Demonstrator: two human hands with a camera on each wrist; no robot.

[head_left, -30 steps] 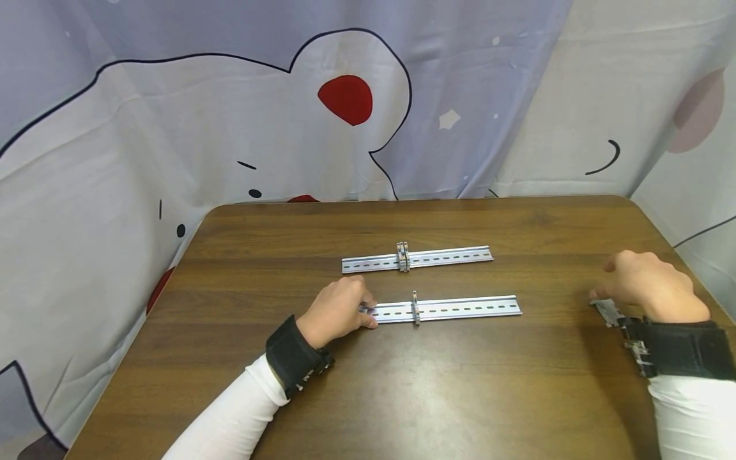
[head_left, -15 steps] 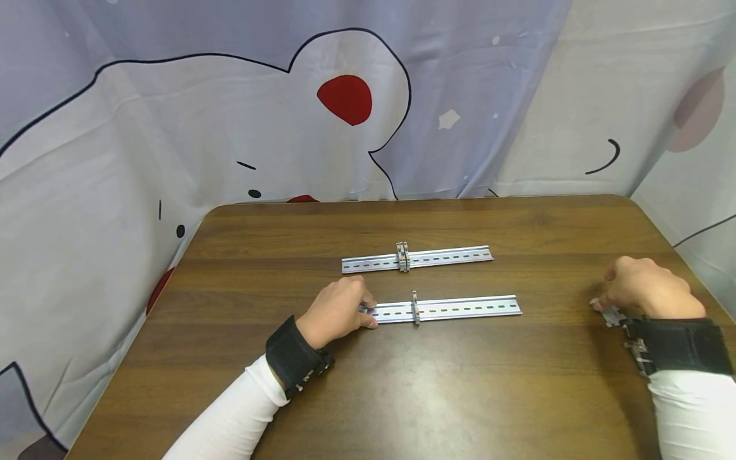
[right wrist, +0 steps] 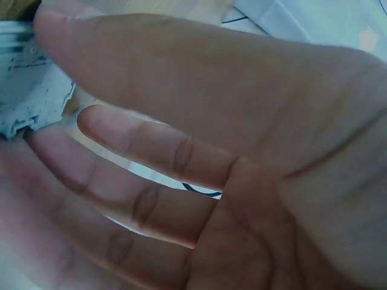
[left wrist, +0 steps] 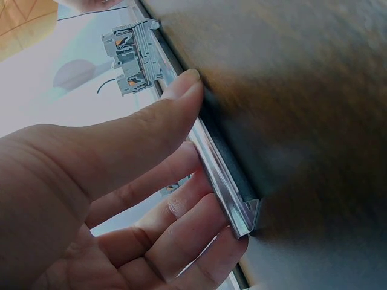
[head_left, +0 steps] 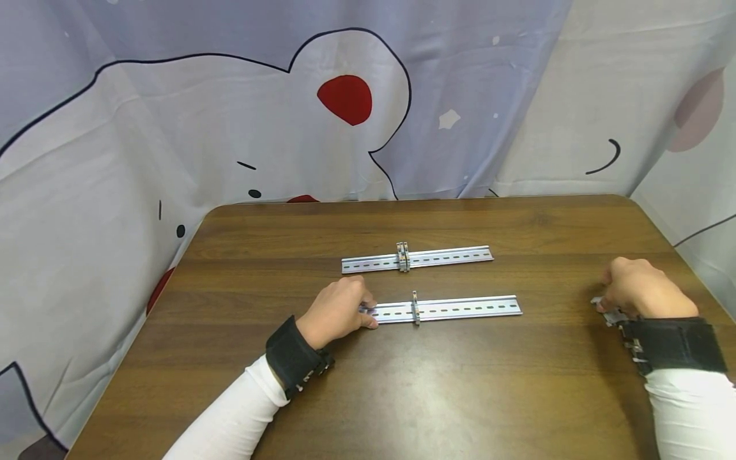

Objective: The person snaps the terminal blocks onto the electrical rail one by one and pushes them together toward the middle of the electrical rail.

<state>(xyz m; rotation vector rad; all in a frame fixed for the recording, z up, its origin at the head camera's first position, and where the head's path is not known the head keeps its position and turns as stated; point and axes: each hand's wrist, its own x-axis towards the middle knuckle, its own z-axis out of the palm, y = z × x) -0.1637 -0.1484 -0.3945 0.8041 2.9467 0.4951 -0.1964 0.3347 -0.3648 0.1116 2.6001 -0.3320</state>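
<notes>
I saw the left hand (head_left: 336, 310) gripping the near rail (head_left: 460, 308) by its left end, mid-table (head_left: 259, 255), a clip (head_left: 416, 308) astride it. The right hand (head_left: 650, 289) pinched a grey block (right wrist: 33, 87) near the right edge. Another rail (head_left: 454, 256), bearing two clips (head_left: 403, 257), lay toward the back edge, a curtain (head_left: 230, 115) behind.

Pale printed curtain (head_left: 454, 83) behind brown wood-grain table (head_left: 477, 364); soft glare (head_left: 425, 396) toward front.
</notes>
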